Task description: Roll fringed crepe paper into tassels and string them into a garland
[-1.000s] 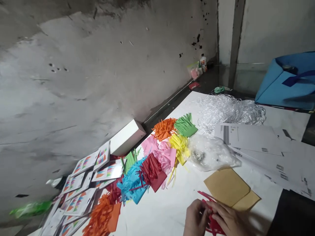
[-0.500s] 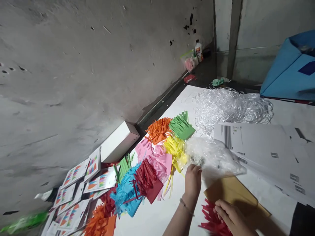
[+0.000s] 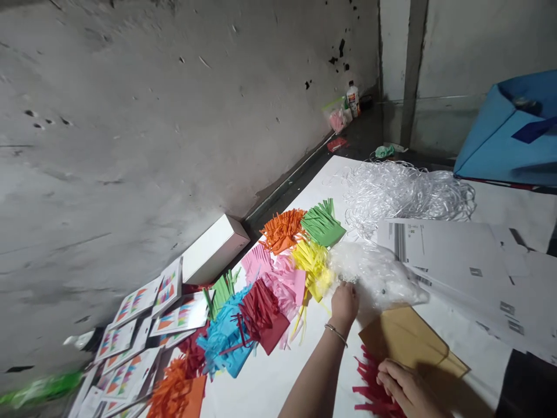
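My left hand (image 3: 345, 305), with a bracelet at the wrist, reaches to the near edge of a clear plastic bag (image 3: 374, 270). Its fingers are curled together, and what lies between them is hidden. Low in the view, my right hand (image 3: 402, 383) is closed on a piece of red fringed paper (image 3: 369, 380), whose cut strips point left. Just beyond that hand lies a brown envelope (image 3: 404, 337). Left of my left hand are fringed papers in yellow (image 3: 311, 267), pink (image 3: 298, 284), dark red (image 3: 263, 313) and blue (image 3: 228, 334).
Orange (image 3: 282, 229) and green (image 3: 322, 223) fringed papers lie farther back. White string (image 3: 404, 191) is heaped behind the bag, near a blue fabric bag (image 3: 509, 133). Printed sheets (image 3: 470, 267) lie right. Picture packs (image 3: 130, 342) and a white box (image 3: 213, 249) line the wall side.
My left hand has shifted slightly forward and up against the clear plastic bag. My right hand stays by the red fringed paper. The camera view has tilted a little.
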`<control>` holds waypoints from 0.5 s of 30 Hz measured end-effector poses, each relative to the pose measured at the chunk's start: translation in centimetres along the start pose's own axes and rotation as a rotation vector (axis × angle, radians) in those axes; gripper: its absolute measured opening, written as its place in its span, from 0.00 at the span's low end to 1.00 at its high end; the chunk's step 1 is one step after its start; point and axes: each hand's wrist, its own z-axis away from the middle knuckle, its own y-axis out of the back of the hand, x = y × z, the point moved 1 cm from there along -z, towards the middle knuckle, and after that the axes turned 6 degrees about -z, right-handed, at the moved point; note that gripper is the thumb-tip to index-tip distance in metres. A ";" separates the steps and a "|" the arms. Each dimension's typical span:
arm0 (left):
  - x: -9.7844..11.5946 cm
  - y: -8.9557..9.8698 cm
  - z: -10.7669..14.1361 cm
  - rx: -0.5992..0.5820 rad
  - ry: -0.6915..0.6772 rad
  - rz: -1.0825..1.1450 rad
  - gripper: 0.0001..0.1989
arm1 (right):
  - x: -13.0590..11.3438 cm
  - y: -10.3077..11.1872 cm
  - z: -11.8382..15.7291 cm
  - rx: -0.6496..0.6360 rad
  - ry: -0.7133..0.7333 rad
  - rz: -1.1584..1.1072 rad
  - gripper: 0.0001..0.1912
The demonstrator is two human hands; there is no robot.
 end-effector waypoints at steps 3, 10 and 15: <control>-0.1 1.1 1.7 0.018 0.007 0.205 0.05 | -0.5 0.4 0.3 0.010 0.033 -0.032 0.21; -1.0 3.7 13.6 -0.020 0.110 1.083 0.09 | -4.9 1.9 1.0 0.087 0.164 -0.002 0.19; -1.6 4.4 22.4 0.074 0.200 1.595 0.14 | -10.1 -0.9 3.0 -0.065 0.312 0.115 0.17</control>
